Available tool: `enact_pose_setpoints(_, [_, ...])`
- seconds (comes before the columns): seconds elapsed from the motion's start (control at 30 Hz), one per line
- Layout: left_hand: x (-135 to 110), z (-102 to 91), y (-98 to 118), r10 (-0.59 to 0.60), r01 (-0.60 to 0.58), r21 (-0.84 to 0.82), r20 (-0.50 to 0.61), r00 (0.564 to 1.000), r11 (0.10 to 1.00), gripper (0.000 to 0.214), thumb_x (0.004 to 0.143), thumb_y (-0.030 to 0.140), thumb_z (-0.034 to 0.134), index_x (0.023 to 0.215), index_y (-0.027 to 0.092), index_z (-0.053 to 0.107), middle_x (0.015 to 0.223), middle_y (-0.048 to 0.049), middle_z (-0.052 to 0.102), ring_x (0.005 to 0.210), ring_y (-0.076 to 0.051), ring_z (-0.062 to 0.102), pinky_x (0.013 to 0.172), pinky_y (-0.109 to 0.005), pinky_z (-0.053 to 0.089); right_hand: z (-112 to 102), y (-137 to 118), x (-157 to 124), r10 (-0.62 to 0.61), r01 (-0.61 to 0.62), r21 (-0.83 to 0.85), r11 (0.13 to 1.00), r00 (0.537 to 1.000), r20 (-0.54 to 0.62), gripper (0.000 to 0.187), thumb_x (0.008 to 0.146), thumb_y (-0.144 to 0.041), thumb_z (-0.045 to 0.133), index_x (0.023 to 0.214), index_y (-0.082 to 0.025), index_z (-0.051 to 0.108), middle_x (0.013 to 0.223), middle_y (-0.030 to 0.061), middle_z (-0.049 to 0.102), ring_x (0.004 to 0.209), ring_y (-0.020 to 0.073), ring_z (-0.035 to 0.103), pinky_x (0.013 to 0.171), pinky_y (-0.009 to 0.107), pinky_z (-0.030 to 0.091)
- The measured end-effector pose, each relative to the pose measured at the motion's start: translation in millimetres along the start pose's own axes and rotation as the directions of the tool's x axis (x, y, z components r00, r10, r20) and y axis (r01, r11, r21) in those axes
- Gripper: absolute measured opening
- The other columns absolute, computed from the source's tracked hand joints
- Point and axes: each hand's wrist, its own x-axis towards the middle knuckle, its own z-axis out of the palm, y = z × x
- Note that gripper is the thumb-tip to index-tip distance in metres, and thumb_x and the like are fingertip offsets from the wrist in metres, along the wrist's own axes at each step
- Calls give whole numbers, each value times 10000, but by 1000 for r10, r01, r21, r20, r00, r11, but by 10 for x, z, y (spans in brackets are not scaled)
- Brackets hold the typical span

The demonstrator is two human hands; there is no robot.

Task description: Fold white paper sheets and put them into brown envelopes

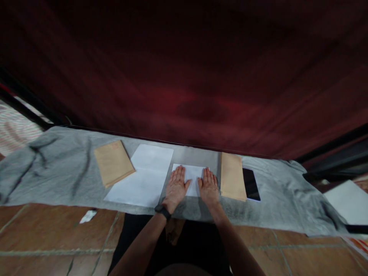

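A folded sheet of white paper [193, 183] lies on the grey cloth in front of me, beneath both palms. My left hand [176, 188] is flat on its left part, fingers stretched out and pointing away from me. On the right part rests my right hand [209, 187], also flat with its fingers extended. A strip of the paper shows between the two thumbs. Left of my left hand lies a larger white sheet [143, 180] with a crease across it. Brown envelopes [233, 176] in a stack sit just right of my right hand.
More brown envelopes [113, 163] overlap the large sheet's left edge. A dark-screened phone [251, 184] lies beside the right stack. Grey cloth [276, 191] covers the narrow surface, and a dark red fabric wall [184, 96] rises behind it. A white scrap [87, 216] lies on the tiled floor.
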Motion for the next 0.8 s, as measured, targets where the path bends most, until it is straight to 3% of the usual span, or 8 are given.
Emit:
enact_pose_setpoints(0.27, [-192, -28, -90, -41, 42, 53, -21, 999, 998, 656, 1016, 448, 311, 1528, 39, 323, 1604, -181, 304, 1508, -263, 247, 1241, -441, 204, -13, 33, -11, -8, 8, 11, 1000, 1000, 4, 560, 1046, -359, 327, 1506, -43, 380, 1525, 220, 433, 1415, 306, 405, 1144, 487, 325])
enact_pose_setpoints(0.4, [-187, -22, -76, -34, 36, 71, -28, 999, 997, 656, 1014, 433, 323, 1535, 36, 305, 1608, -183, 294, 1510, -263, 241, 1239, -444, 207, -41, -112, -1, 23, -24, 38, 999, 1000, 17, 565, 1049, -340, 300, 1501, -9, 373, 1532, 239, 411, 1433, 314, 377, 1156, 513, 301])
enact_pose_setpoints(0.6, [-192, -21, -98, -24, 25, 87, -14, 1000, 996, 644, 1004, 396, 342, 1539, 42, 296, 1613, -174, 291, 1517, -259, 220, 1240, -438, 192, -65, -477, -113, -163, 145, 133, 980, 977, 134, 502, 1046, -326, 317, 1511, -165, 415, 1606, 123, 327, 1478, 272, 302, 1188, 485, 247])
enact_pose_setpoints(0.8, [-203, -20, -88, -11, 12, 70, -16, 1000, 997, 659, 1019, 450, 314, 1530, 35, 311, 1619, -187, 270, 1523, -268, 194, 1241, -443, 173, -113, -278, -238, -119, 108, 105, 989, 988, 101, 534, 1043, -352, 345, 1539, -154, 358, 1605, 169, 308, 1470, 301, 313, 1168, 530, 251])
